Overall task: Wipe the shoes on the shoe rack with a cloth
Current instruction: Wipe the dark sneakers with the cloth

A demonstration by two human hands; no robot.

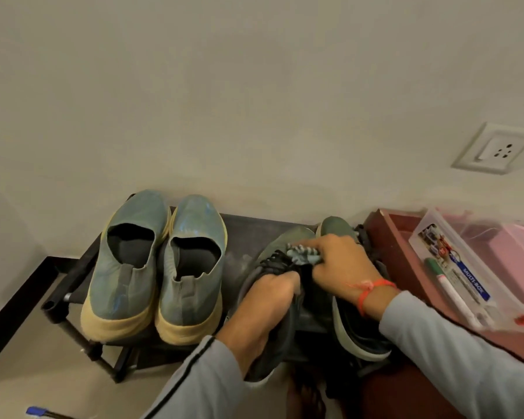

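A black shoe rack (pixel 242 234) stands against the wall. On its left sits a pair of blue-green slip-on shoes (pixel 161 267) with yellowish soles. On its right is a pair of dark grey-green laced shoes (pixel 285 240). My left hand (pixel 266 300) grips the nearer dark shoe by its collar. My right hand (pixel 342 261) holds a light blue cloth (pixel 303 254) bunched against that shoe's laces. The second dark shoe (pixel 339 226) lies beside it, mostly hidden by my right hand and arm.
A dark red wooden cabinet (pixel 397 255) adjoins the rack on the right, carrying a clear plastic box (pixel 472 252) with a marker (pixel 448 285) in it. A wall socket (pixel 493 149) is above. A blue-tipped object (pixel 37 411) lies on the floor at lower left.
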